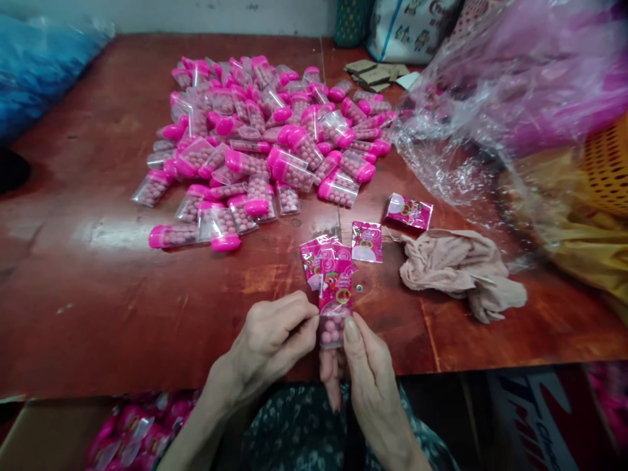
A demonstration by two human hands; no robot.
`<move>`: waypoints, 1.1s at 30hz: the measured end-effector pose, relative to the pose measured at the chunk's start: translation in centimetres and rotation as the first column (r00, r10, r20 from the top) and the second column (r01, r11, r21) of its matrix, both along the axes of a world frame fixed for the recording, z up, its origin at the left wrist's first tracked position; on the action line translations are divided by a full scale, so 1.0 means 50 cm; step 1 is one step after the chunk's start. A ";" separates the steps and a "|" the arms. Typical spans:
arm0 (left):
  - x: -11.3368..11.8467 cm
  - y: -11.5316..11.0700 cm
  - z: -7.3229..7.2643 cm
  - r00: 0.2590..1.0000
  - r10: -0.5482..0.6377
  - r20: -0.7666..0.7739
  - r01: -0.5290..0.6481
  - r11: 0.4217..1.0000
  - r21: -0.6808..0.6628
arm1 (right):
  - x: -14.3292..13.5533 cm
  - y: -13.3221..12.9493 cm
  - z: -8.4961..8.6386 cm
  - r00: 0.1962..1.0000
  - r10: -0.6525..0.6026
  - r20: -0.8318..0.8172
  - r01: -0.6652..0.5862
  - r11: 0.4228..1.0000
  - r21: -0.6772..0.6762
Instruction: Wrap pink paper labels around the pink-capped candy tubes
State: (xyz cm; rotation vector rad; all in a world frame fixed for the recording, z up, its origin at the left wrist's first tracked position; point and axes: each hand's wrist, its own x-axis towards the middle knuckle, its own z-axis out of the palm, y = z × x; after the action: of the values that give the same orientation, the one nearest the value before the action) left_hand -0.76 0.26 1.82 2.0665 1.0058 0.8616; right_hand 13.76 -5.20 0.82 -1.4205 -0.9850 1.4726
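"Across the frame's middle, why does the table (pixel 88 288) hold that pile of candy boxes (pixel 293 171) at upper centre?"

"Probably to keep them within reach."

"And at lower centre?"

"The right hand (pixel 371 360) pinches one candy box (pixel 331 332), likely steadying it; the left hand (pixel 275 335) bunches at the left edge of its wrapper (pixel 336 280), though whether it grips, I can't tell."

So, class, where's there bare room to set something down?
The reddish-brown wooden table shows bare wood left of the pile of clear plastic tubes with pink caps and the left hand; a smaller patch separates the right hand from the crumpled beige cloth. Crowded: the pile, and the right rear, under clear plastic film.
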 end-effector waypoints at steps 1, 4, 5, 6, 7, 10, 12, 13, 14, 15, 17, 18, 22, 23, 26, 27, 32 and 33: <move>0.000 0.003 0.001 1.000 -0.007 -0.001 0.007 1.000 -0.003 | 0.000 -0.001 0.000 1.000 0.017 -0.016 -0.017 1.000 -0.014; 0.003 0.002 -0.004 1.000 0.017 0.024 -0.017 1.000 -0.005 | -0.002 -0.004 0.004 0.995 0.059 -0.075 -0.064 0.996 -0.067; 0.004 -0.002 -0.008 0.998 0.036 0.047 -0.034 0.999 -0.027 | -0.003 -0.004 0.006 0.995 0.060 -0.079 -0.066 0.995 -0.077; 0.005 -0.009 -0.015 0.994 0.071 0.083 -0.066 0.996 -0.068 | -0.004 -0.004 0.008 0.996 0.054 -0.073 -0.059 0.995 -0.081; 0.006 -0.016 -0.022 0.982 0.126 0.137 -0.109 0.986 -0.126 | -0.005 -0.003 0.010 0.997 0.044 -0.063 -0.049 0.995 -0.082; 0.012 -0.037 -0.045 0.858 0.410 0.309 -0.256 0.863 -0.436 | -0.012 -0.001 0.009 0.999 0.036 -0.033 -0.038 0.997 -0.072; 0.022 -0.045 -0.051 0.756 0.536 0.375 -0.180 0.722 -0.668 | -0.020 -0.001 0.002 0.998 0.056 -0.003 -0.056 0.998 -0.038; 0.030 -0.047 -0.050 0.723 0.567 0.394 -0.093 0.645 -0.759 | -0.024 -0.002 -0.002 0.997 0.069 0.015 -0.069 0.998 -0.015; 0.039 -0.048 -0.046 0.689 0.600 0.407 -0.011 0.570 -0.822 | -0.027 -0.004 -0.006 0.996 0.080 0.032 -0.080 0.997 0.007; 0.048 -0.048 -0.039 0.653 0.634 0.415 0.053 0.508 -0.860 | -0.029 -0.007 -0.011 0.995 0.084 0.052 -0.086 0.996 0.031; 0.067 -0.048 -0.022 0.567 0.712 0.415 0.099 0.441 -0.892 | -0.031 -0.015 -0.021 0.992 0.060 0.114 -0.070 0.994 0.088; 0.075 -0.049 -0.013 0.526 0.746 0.408 0.094 0.426 -0.900 | -0.030 -0.020 -0.025 0.987 0.028 0.160 -0.049 0.991 0.123; 0.090 -0.062 0.012 0.464 0.788 0.404 0.105 0.405 -0.908 | -0.025 -0.028 -0.030 0.960 -0.035 0.279 -0.030 0.974 0.224; 0.091 -0.065 0.016 0.472 0.778 0.414 0.107 0.416 -0.903 | -0.024 -0.027 -0.026 0.961 -0.007 0.276 -0.057 0.974 0.221; 0.095 -0.072 0.029 0.509 0.748 0.425 0.064 0.460 -0.886 | -0.017 -0.024 -0.007 0.968 0.118 0.219 -0.164 0.966 0.201; 0.098 -0.074 0.035 0.519 0.745 0.419 0.050 0.463 -0.885 | -0.015 -0.025 0.000 0.970 0.144 0.196 -0.183 0.962 0.200; 0.129 -0.100 0.053 0.560 0.728 0.395 0.038 0.454 -0.890 | -0.002 -0.047 0.017 0.969 0.072 0.238 -0.112 0.981 0.158; 0.134 -0.108 0.052 0.564 0.726 0.394 0.035 0.455 -0.890 | 0.001 -0.050 0.018 0.964 0.050 0.261 -0.092 0.984 0.150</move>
State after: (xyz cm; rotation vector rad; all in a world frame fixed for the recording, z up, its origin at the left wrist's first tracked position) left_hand 5.96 -5.16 4.41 0.4755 1.0896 1.0380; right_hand 13.80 -7.72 1.73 -1.4943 -1.2985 1.2468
